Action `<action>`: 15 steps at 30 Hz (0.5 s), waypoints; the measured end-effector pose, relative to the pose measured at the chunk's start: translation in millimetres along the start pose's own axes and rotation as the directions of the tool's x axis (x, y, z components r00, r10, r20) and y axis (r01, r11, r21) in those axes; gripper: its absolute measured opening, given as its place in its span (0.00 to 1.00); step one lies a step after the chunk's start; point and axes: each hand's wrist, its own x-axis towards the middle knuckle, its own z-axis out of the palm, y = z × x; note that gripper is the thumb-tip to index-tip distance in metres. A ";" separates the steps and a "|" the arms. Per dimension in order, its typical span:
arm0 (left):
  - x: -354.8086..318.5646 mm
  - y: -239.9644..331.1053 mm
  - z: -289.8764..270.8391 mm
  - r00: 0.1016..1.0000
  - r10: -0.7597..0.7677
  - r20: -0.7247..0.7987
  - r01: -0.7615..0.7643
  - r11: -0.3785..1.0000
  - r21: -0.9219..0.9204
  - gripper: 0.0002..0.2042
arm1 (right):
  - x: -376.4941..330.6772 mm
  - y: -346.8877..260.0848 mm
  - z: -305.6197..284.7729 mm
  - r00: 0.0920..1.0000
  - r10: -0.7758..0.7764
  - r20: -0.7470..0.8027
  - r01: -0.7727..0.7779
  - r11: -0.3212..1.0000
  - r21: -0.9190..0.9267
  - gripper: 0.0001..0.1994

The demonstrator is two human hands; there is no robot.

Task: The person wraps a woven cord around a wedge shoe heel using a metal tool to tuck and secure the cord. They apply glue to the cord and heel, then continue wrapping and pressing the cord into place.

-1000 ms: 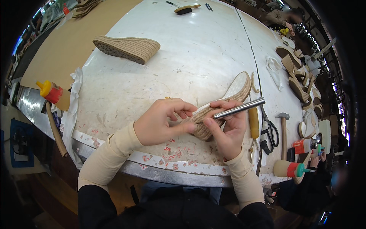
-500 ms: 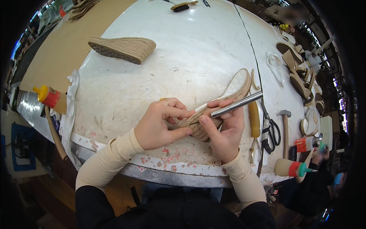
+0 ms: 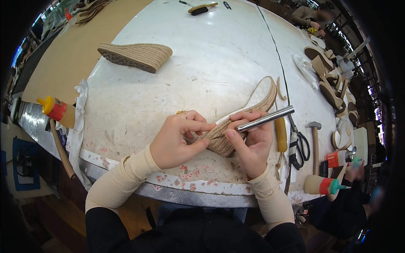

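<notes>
Wedge sole (image 3: 259, 99): from my distant seat I see it near the middle of the view, slanted, thick end closer, thin end away to the right.
Yellow-capped bottle (image 3: 63, 114): far left, probably put aside to leave space.
Second wedge (image 3: 137, 55): it lies apart, perhaps the pair.
Left hand (image 3: 177, 137): thumb and forefinger touch the thick end, maybe steadying it; whether they pinch, I cannot tell.
Right hand (image 3: 253, 145): clamped on a metal rod (image 3: 268, 118), tilted like a pen, I think for control.
Scissors (image 3: 299, 149), hammer (image 3: 315, 147): at right, probably for easy reach.
Tabletop (image 3: 185, 92): white, scratched, red marks near its front edge.
Room: crowded; shoes (image 3: 331, 95) at right, a co-worker (image 3: 301, 16) beyond.
</notes>
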 end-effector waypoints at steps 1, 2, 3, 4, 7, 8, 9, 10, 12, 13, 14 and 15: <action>-0.2 -0.2 0.2 1.000 0.004 -0.004 -0.004 1.000 -0.006 0.15 | 0.0 0.1 0.1 1.000 0.001 -0.001 -0.001 1.000 0.000 0.24; -0.1 -0.7 0.3 1.000 0.009 -0.004 -0.009 1.000 0.001 0.15 | 0.0 0.2 0.3 1.000 0.003 -0.002 -0.003 1.000 0.000 0.24; 0.2 -1.2 0.4 1.000 0.019 -0.005 -0.019 1.000 0.007 0.16 | 0.0 0.4 0.5 1.000 -0.001 -0.003 0.001 1.000 0.003 0.24; 0.2 -1.7 0.5 1.000 0.029 -0.006 -0.029 0.999 0.014 0.16 | 0.0 0.6 0.7 1.000 -0.006 -0.003 0.006 1.000 0.005 0.24; 0.4 -2.7 0.7 0.998 0.057 -0.017 -0.056 0.996 0.065 0.15 | 0.3 0.8 1.7 1.000 -0.007 -0.012 0.007 1.000 0.015 0.24; 0.7 -3.1 0.9 0.998 0.061 -0.018 -0.060 0.996 0.062 0.15 | 0.3 0.8 2.2 1.000 -0.009 -0.015 0.009 1.000 0.017 0.24; 1.0 -3.4 1.1 0.998 0.064 -0.019 -0.062 0.996 0.060 0.15 | 0.4 0.7 2.9 1.000 -0.015 -0.019 0.015 1.000 0.003 0.24; 1.1 -3.9 1.5 0.998 0.064 -0.021 -0.063 0.996 0.058 0.15 | 0.5 0.7 3.5 1.000 -0.024 -0.019 0.023 1.000 -0.014 0.24; 0.6 -4.6 2.6 0.998 0.054 -0.028 -0.052 0.997 0.056 0.15 | 0.2 0.5 5.4 0.999 -0.032 -0.023 0.031 0.998 -0.051 0.24; -2.7 -4.0 4.9 0.998 0.048 -0.029 -0.047 0.998 0.052 0.15 | -3.2 -1.4 6.4 0.999 -0.021 -0.029 0.019 0.997 -0.071 0.24; -2.3 -4.6 5.0 0.999 0.024 -0.031 -0.024 0.999 0.027 0.15 | -3.2 -1.4 7.2 0.999 -0.030 -0.028 0.027 0.996 -0.088 0.24; -2.6 -5.1 5.1 0.999 0.007 -0.032 -0.007 1.000 0.000 0.15 | -3.9 -1.6 7.8 0.999 0.001 -0.040 -0.005 0.996 -0.092 0.24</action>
